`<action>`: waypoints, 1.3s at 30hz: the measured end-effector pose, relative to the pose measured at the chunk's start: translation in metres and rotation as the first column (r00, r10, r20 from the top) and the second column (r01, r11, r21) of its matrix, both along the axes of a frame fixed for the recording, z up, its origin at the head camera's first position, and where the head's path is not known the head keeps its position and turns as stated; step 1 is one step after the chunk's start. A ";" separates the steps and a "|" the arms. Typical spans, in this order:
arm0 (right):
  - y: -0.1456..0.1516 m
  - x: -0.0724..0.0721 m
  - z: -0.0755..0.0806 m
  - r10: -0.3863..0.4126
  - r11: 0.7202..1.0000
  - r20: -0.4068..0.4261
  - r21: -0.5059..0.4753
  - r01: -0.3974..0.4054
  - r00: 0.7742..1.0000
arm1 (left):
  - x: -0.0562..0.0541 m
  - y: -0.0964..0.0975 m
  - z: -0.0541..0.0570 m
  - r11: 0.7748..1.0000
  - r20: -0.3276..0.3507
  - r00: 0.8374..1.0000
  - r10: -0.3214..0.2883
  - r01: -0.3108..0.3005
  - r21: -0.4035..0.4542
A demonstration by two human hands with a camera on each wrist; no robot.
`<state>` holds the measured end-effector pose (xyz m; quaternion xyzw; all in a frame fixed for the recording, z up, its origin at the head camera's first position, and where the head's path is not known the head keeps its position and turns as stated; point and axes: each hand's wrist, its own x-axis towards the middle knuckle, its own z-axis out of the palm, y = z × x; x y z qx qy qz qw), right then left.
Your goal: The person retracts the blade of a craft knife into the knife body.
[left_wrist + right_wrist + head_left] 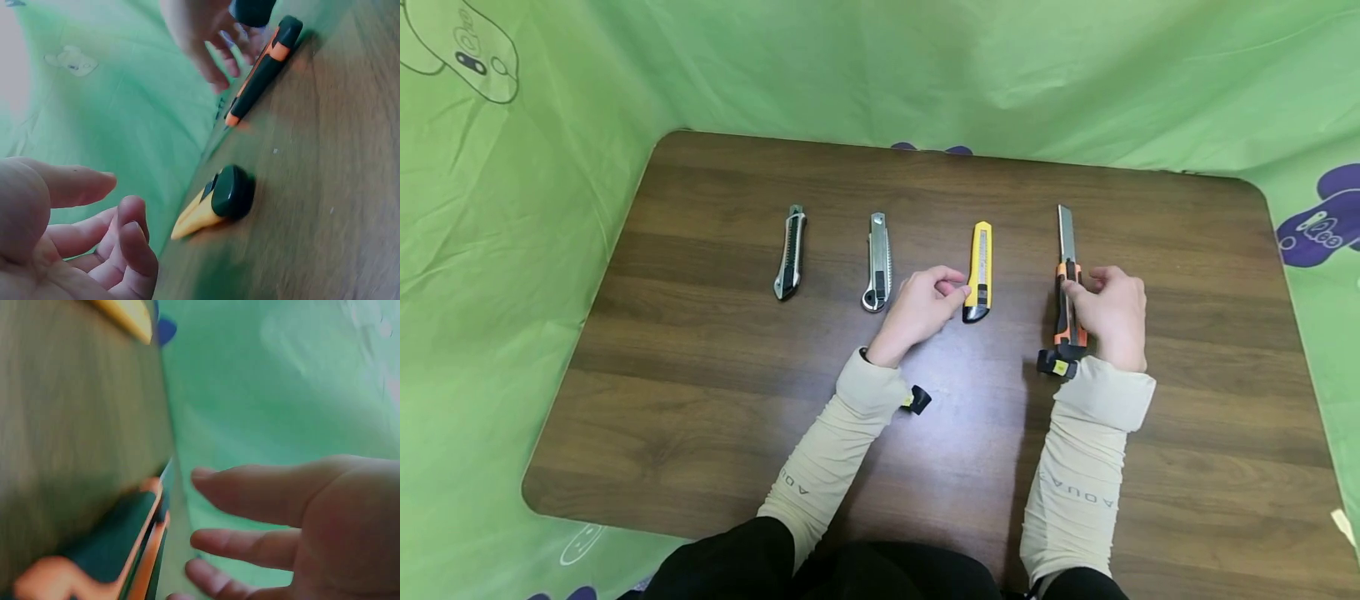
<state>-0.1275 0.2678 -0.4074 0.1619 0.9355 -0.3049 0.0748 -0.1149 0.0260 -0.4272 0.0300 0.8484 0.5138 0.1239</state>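
Over the right part of the table, my right hand hovers beside an orange and black utility knife whose long blade points to the far side. In the right wrist view, the loosely spread fingers stand apart from that knife and hold nothing. My left hand is just left of a yellow utility knife with a black end. Seen from the left wrist, its fingers are relaxed and bent, with a gap between them and the yellow knife.
A silver and black utility knife and a silver metal one lie further left in the same row. Green cloth walls the brown wooden table at the back and sides. A black camera sits at the left wrist.
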 end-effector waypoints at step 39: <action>-0.064 -0.007 0.007 0.051 0.123 -0.187 -0.974 -0.192 0.981 | 0.009 0.019 0.010 0.787 0.274 0.915 -0.295 0.070 0.613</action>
